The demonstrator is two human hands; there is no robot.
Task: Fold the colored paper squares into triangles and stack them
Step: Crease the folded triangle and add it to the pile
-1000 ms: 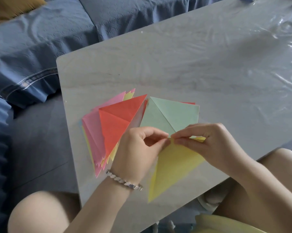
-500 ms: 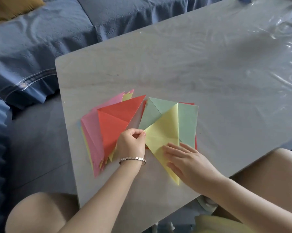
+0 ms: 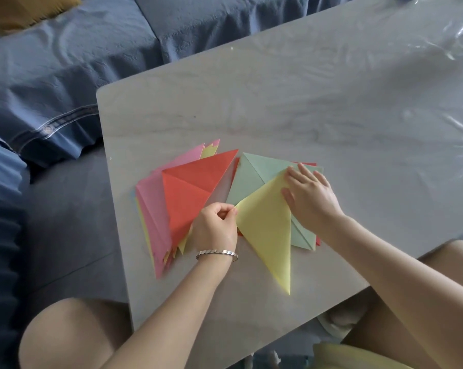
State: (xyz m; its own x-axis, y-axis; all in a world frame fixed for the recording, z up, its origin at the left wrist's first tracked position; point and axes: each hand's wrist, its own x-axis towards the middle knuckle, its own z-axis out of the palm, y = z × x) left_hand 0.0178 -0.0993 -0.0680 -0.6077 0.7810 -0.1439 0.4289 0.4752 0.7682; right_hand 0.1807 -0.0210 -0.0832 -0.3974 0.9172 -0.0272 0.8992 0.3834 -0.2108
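The left hand (image 3: 215, 229) curls its fingers (image 3: 225, 208) and thumb at the left corner of the yellow triangle (image 3: 267, 230), pinching it. The right hand (image 3: 309, 199) lies flat, its fingers straight and spread, pressing the triangle's far corner onto the green paper (image 3: 251, 177) on the bench (image 3: 278, 102), just right of the red-topped stack (image 3: 190, 193).

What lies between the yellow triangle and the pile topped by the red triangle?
Nothing loose. Only the left hand, which pinches the yellow triangle at its left corner, sits between it and the red-topped pile. The right hand presses its upper corner.
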